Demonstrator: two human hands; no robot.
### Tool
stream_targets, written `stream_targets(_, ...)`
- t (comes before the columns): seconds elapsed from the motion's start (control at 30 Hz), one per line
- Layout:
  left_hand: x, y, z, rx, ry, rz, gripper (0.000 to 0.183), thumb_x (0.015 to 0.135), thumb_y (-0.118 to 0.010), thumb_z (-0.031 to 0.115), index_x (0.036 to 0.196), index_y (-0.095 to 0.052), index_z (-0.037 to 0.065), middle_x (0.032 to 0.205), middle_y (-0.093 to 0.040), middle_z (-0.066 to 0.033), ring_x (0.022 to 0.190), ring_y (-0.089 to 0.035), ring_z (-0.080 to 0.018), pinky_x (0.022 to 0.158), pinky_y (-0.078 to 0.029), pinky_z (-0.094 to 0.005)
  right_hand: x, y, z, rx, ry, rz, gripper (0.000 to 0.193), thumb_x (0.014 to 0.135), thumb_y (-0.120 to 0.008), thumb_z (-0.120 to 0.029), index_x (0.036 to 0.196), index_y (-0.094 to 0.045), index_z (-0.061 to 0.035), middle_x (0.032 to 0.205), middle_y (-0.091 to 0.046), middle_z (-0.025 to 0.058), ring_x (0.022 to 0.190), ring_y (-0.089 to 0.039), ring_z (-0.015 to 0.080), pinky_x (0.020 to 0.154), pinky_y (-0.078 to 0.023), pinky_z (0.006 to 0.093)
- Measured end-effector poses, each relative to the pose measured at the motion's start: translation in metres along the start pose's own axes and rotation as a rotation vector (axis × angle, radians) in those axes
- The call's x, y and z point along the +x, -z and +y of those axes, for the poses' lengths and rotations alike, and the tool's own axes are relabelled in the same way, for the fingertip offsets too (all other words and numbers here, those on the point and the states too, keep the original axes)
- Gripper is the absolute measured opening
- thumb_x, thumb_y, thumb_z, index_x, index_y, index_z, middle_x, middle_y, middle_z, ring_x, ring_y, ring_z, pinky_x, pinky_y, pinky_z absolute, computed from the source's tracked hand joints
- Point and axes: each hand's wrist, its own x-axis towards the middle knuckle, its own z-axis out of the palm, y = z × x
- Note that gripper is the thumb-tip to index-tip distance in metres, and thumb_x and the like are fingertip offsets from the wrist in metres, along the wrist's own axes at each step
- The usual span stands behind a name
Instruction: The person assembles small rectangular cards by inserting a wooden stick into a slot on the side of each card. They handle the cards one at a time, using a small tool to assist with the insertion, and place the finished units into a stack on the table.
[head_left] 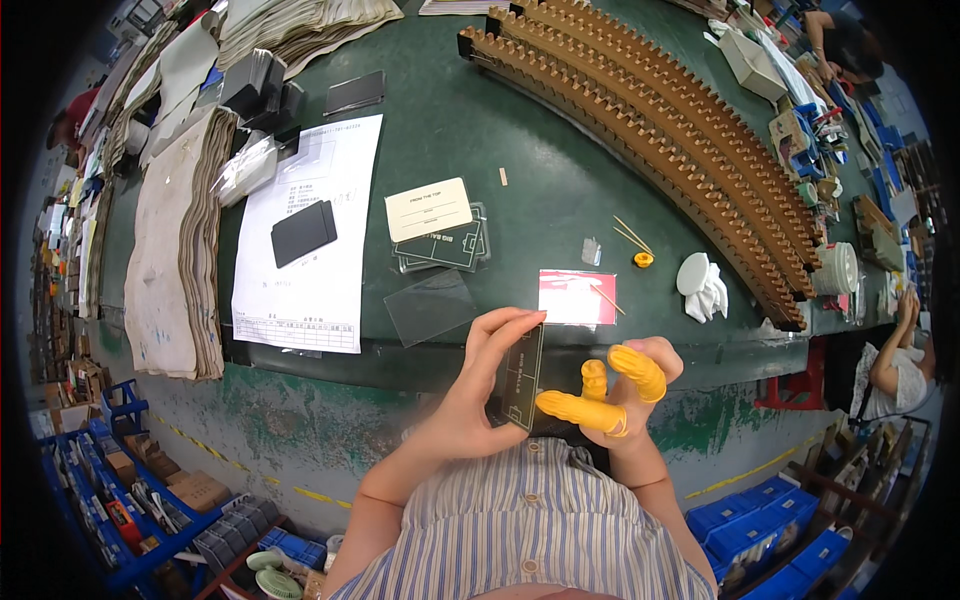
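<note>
Close to my body, at the table's near edge, my left hand [468, 405] grips a dark green card [524, 378] with pale lines and lettering, fingers at its top and thumb at its bottom. The card is tilted up steeply. Yellow finger cots cover several fingers of my right hand [622, 395], which are apart. One covered fingertip is at the card's right edge; whether it touches, I cannot tell. Beyond my hands lies a pink and white card [575, 285] with a thin wooden stick [606, 299] on it. Farther left are stacked green cards [445, 249] under a cream card [428, 208].
Long slotted wooden racks [640, 130] curve across the right. Near them are a white cloth [707, 295], loose sticks [630, 234] and a yellow finger cot [642, 260]. Left are a dark transparent sheet [432, 308], a printed paper [262, 290] with black cards [305, 235], and brown sheets [175, 250].
</note>
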Motion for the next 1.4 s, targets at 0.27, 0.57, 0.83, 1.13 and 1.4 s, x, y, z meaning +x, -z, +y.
stream_targets(0.27, 0.001, 0.001, -0.001, 0.038, -0.04, -0.021, 0.094, 0.058, -0.06, -0.007, 0.147, -0.031, 0.004, 0.143, -0.023, -0.0099, 0.139, -0.029, -0.0219, 0.117, -0.024, -0.0388, -0.004, -0.004, 0.004, 0.007, -0.065, 0.008, 0.055, 0.062, -0.087, -0.039, 0.11, -0.068, -0.0191, 0.117, -0.037, 0.0057, 0.101, -0.04, 0.0233, 0.081, -0.036, 0.0355)
stream_targets(0.57, 0.001, 0.001, 0.0, 0.037, -0.037, -0.015, 0.092, 0.059, -0.06, -0.006, 0.146, -0.032, 0.004, 0.142, -0.024, -0.0094, 0.139, -0.029, -0.0215, 0.117, -0.024, -0.0379, -0.005, -0.004, 0.003, 0.044, -0.11, 0.003, 0.055, 0.063, -0.087, -0.038, 0.11, -0.067, -0.0188, 0.116, -0.037, 0.0062, 0.102, -0.04, 0.0239, 0.081, -0.037, 0.0349)
stream_targets(0.83, 0.001, 0.001, 0.0, 0.025, -0.025, -0.014, 0.092, 0.059, -0.059, -0.007, 0.146, -0.032, 0.004, 0.142, -0.024, -0.0096, 0.139, -0.028, -0.0221, 0.117, -0.023, -0.038, -0.005, -0.004, 0.002, 0.065, -0.109, 0.009, 0.049, 0.063, -0.088, -0.034, 0.107, -0.069, -0.0218, 0.116, -0.036, 0.0063, 0.104, -0.04, 0.0245, 0.082, -0.038, 0.0357)
stream_targets(1.13, -0.001, 0.002, 0.003, 0.142, -0.038, 0.029, 0.089, 0.06, -0.063, 0.0, 0.145, -0.036, 0.005, 0.138, -0.028, -0.0109, 0.134, -0.03, -0.0245, 0.112, -0.025, -0.035, 0.007, 0.001, 0.002, -0.01, -0.052, -0.006, 0.041, 0.074, -0.08, -0.019, 0.112, -0.067, -0.0191, 0.117, -0.036, 0.0076, 0.109, -0.042, 0.0246, 0.088, -0.042, 0.0331)
stream_targets(1.4, 0.002, 0.002, 0.008, 0.108, -0.05, 0.048, 0.087, 0.061, -0.066, 0.001, 0.144, -0.039, 0.007, 0.136, -0.034, -0.0136, 0.132, -0.032, -0.0305, 0.111, -0.029, -0.0406, 0.012, 0.004, 0.0, -0.051, 0.021, -0.062, 0.048, 0.072, -0.08, -0.016, 0.117, -0.064, -0.0114, 0.119, -0.038, 0.0098, 0.111, -0.044, 0.0265, 0.088, -0.044, 0.0364)
